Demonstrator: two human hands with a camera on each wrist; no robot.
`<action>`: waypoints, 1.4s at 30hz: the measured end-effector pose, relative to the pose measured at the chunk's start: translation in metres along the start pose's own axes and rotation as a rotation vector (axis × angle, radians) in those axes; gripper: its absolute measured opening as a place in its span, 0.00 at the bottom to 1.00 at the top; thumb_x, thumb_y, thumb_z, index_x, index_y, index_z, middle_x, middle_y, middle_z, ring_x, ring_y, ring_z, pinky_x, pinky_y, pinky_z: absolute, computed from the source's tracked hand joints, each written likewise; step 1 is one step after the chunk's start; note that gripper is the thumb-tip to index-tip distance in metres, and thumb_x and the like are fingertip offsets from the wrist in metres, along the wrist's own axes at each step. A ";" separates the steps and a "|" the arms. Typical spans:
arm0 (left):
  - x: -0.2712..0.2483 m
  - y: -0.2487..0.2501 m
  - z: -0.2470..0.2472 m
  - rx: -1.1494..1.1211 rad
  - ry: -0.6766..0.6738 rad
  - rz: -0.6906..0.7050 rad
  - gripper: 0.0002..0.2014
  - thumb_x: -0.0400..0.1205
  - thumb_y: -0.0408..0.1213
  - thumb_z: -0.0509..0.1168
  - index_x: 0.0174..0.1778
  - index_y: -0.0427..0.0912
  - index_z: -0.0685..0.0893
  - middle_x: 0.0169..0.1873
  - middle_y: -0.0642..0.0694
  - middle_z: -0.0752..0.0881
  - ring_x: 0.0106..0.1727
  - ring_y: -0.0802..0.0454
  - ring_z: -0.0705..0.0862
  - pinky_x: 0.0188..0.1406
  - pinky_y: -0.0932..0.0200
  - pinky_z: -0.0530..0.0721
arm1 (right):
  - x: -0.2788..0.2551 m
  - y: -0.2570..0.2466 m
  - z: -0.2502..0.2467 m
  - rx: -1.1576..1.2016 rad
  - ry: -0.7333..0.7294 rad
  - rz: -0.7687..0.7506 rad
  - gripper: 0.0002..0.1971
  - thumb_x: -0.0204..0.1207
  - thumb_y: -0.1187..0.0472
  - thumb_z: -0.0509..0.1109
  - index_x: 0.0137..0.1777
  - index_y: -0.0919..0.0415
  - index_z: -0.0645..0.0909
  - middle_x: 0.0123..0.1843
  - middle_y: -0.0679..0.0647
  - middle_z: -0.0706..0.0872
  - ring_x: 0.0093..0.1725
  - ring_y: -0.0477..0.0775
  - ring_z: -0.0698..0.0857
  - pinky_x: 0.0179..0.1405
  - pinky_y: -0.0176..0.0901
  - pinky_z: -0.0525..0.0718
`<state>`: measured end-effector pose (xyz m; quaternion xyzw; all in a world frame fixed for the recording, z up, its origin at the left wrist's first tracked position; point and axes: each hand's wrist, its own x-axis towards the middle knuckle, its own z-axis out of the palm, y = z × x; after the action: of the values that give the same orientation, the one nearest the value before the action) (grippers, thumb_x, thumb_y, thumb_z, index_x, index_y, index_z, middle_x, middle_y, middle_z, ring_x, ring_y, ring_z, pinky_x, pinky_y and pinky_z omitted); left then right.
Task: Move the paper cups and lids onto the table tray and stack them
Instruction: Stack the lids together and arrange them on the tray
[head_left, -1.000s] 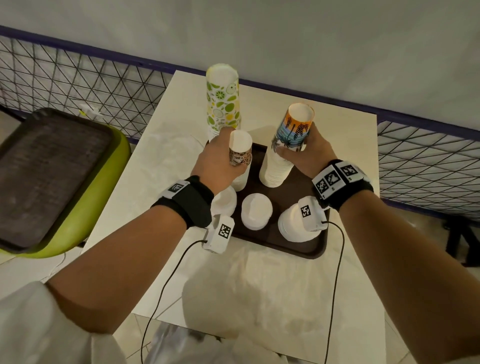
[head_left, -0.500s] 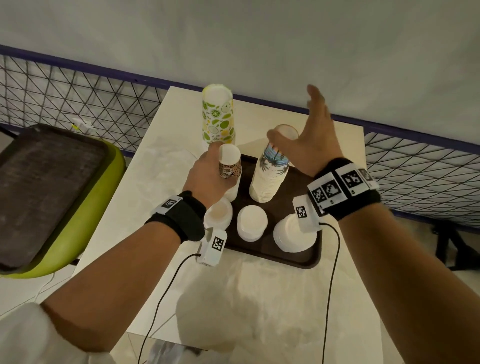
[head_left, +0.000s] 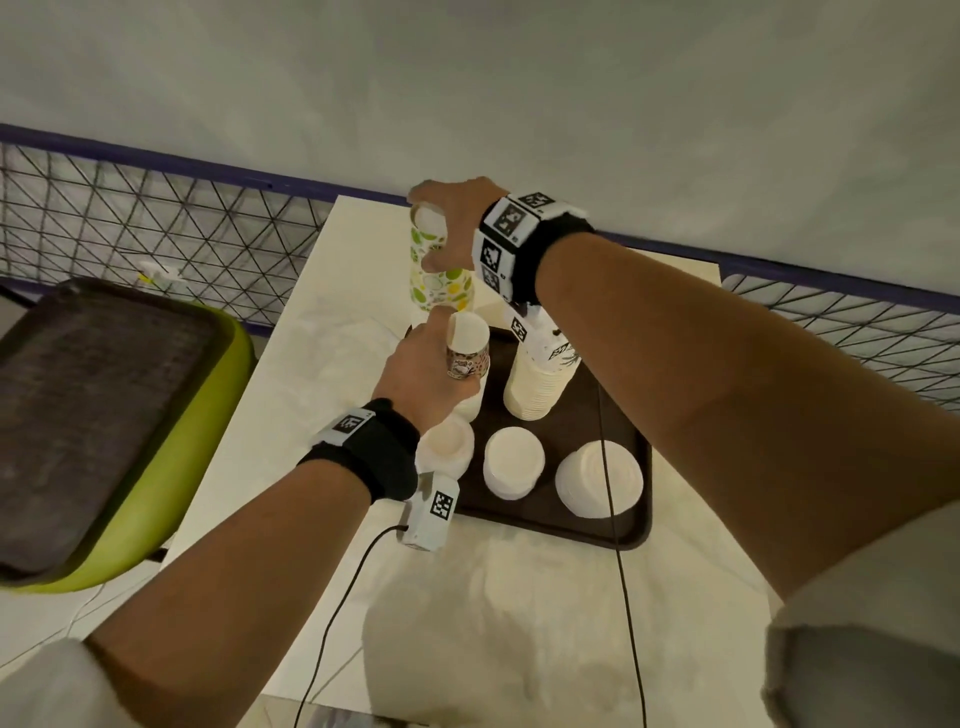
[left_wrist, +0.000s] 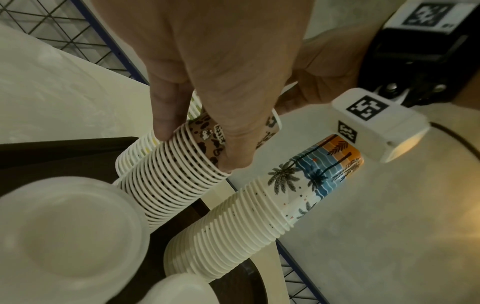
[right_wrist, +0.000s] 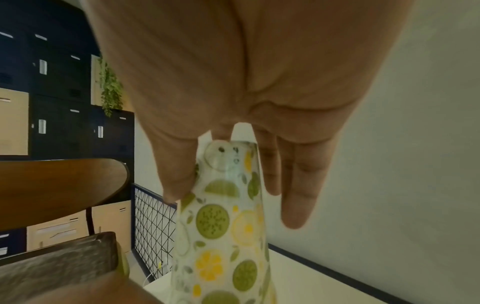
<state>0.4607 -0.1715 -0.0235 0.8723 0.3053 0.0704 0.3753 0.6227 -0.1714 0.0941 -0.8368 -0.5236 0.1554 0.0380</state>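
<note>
A dark brown tray (head_left: 631, 530) lies on the white table (head_left: 519, 623). On it stand a palm-print cup stack (head_left: 537, 387) and three piles of white lids (head_left: 513, 462). My left hand (head_left: 447, 356) grips the brown-print cup stack (head_left: 467, 332) at the tray's far left; the left wrist view shows the fingers (left_wrist: 166, 115) curled round its top cup (left_wrist: 205, 133). My right hand (head_left: 441, 228) reaches across and holds the top of the tall lime-and-lemon cup stack (head_left: 441, 280), thumb (right_wrist: 179, 181) on one side, fingers on the other. That stack's base is hidden behind my left hand.
A green chair (head_left: 171, 499) at the left carries another dark tray (head_left: 93, 405). A wire mesh fence (head_left: 156, 228) with a blue rail runs behind the table, below a plain wall. Wrist-camera cables (head_left: 618, 571) trail over the tray and table front.
My right hand let go of the palm-print stack, rose and crossed left onto the top of the lime-and-lemon stack. My left hand stayed on the brown-print stack.
</note>
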 end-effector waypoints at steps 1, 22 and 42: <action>0.000 -0.002 -0.001 0.005 -0.007 0.004 0.37 0.74 0.42 0.80 0.76 0.49 0.70 0.60 0.42 0.87 0.65 0.37 0.85 0.61 0.37 0.86 | 0.003 -0.001 0.001 0.015 0.008 -0.004 0.40 0.71 0.41 0.77 0.82 0.44 0.66 0.72 0.56 0.80 0.65 0.62 0.83 0.62 0.55 0.85; 0.003 -0.036 -0.030 -0.042 -0.032 0.027 0.43 0.70 0.42 0.83 0.78 0.52 0.67 0.63 0.45 0.86 0.63 0.42 0.86 0.59 0.51 0.84 | -0.057 0.040 -0.014 0.072 -0.019 0.123 0.52 0.70 0.40 0.80 0.88 0.40 0.51 0.74 0.61 0.75 0.73 0.65 0.76 0.67 0.54 0.77; 0.089 0.073 -0.043 0.297 -0.110 0.370 0.37 0.82 0.51 0.74 0.86 0.61 0.66 0.71 0.40 0.83 0.67 0.38 0.83 0.66 0.44 0.83 | -0.141 0.070 0.071 0.477 0.366 0.370 0.32 0.76 0.54 0.74 0.77 0.43 0.65 0.65 0.58 0.84 0.65 0.62 0.83 0.60 0.52 0.84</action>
<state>0.5520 -0.1323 0.0488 0.9616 0.1263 0.0448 0.2395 0.6050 -0.3356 0.0416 -0.8990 -0.2967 0.1251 0.2967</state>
